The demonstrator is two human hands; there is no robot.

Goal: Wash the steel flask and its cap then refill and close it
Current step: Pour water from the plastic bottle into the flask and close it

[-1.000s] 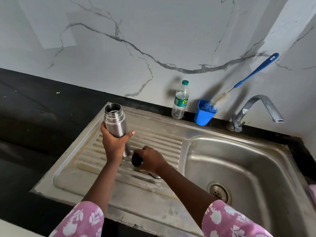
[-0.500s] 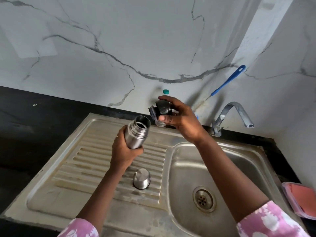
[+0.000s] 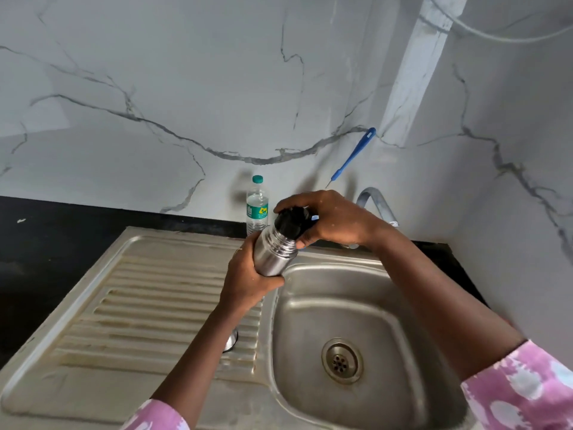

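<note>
Above the sink (image 3: 387,274), the left hand (image 3: 248,280) grips a tilted steel flask (image 3: 273,254) while the right hand (image 3: 335,220) curls around its black stopper (image 3: 290,223).

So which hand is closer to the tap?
Right. The right hand, gripping the black cap, is just in front of the tap; the left hand holds the flask lower, further left.

Left sleeve (image 3: 155,417) and right sleeve (image 3: 524,389): pink cloth, white flower print, ending partway up the arm. Forearms bare; left hand (image 3: 248,282) and right hand (image 3: 336,221) bare.
</note>
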